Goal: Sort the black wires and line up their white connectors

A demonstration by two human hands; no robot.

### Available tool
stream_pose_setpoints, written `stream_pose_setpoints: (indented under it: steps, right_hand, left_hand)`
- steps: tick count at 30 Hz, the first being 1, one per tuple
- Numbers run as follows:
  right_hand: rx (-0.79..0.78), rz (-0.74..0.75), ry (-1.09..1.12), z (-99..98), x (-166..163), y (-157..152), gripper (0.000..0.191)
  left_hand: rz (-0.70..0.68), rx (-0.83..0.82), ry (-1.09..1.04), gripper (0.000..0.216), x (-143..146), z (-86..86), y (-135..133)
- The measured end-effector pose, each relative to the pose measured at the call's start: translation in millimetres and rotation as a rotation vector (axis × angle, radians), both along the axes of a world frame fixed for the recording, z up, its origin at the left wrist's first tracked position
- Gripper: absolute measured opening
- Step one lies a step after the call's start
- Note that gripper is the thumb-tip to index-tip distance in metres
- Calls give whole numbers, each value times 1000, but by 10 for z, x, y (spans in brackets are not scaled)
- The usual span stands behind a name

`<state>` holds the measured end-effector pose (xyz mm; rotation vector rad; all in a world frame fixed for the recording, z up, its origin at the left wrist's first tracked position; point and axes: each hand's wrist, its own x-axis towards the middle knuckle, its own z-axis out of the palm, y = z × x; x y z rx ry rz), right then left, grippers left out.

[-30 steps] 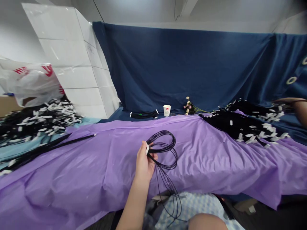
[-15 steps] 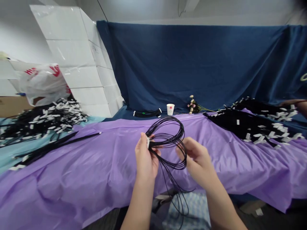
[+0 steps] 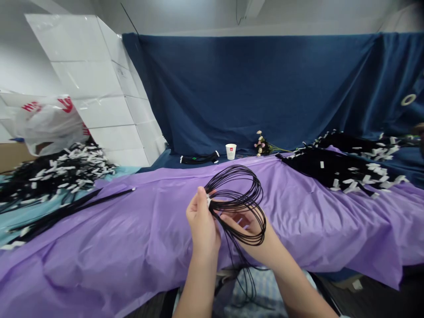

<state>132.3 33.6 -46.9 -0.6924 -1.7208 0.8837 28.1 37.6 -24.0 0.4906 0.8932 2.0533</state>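
Note:
My left hand [image 3: 202, 223] pinches a looped bundle of thin black wires [image 3: 256, 183] by a small white connector [image 3: 208, 201]. The loops fan out to the right of that hand, over the purple cloth. Behind the lower loops is my right hand [image 3: 253, 225], its fingers curled at the wires just below the connector. The loops partly hide these fingers. Loose wire tails [image 3: 250, 282] hang below both hands towards my lap.
Purple cloth [image 3: 159, 225] covers the table. Piles of black wires with white connectors lie left [image 3: 66, 170] and right [image 3: 331, 168]. At the back stand a paper cup [image 3: 231, 151], flowers [image 3: 261, 145], another wire bundle [image 3: 200, 157] and stacked white boxes [image 3: 89, 79]. A person's hand [image 3: 420, 130] shows blurred far right.
My right hand has moved left, from the right edge of the loops to behind them, near the connector. The loops have spread wider. My left hand keeps its grip, and the view has shifted slightly.

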Motion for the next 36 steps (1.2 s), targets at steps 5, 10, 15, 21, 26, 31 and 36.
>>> stream_pose_setpoints:
  steps: [5,10,15,21,26,31,36]
  right_hand:
    - [-99,124,123,6,-15,47,27]
    - [-172,143,108,105,51,77,35]
    - [73,-129,-27,84,114,150,32]
    - [-14,-155,27,44,126,166,25]
    - [-72,-30,80,60,151,148,31]
    - [-172,166,49,72,193,105,27]
    - [-134,140,71,64,186,92,18]
  left_hand:
    - [23,-23,27,51,13,-76,66]
    - [-89,-93,69,56,9,-99,68]
    - [-362,-154,37,53,-50,-113,30]
    - [-582,-161,-71,35,-111,-101,-54]
    - [-593,-176,-214,31,-66,-39,-102]
    - [-505,-88,-250,35,-59,-18,-92]
    - [-491,9,-232,35,-74,-70,-83]
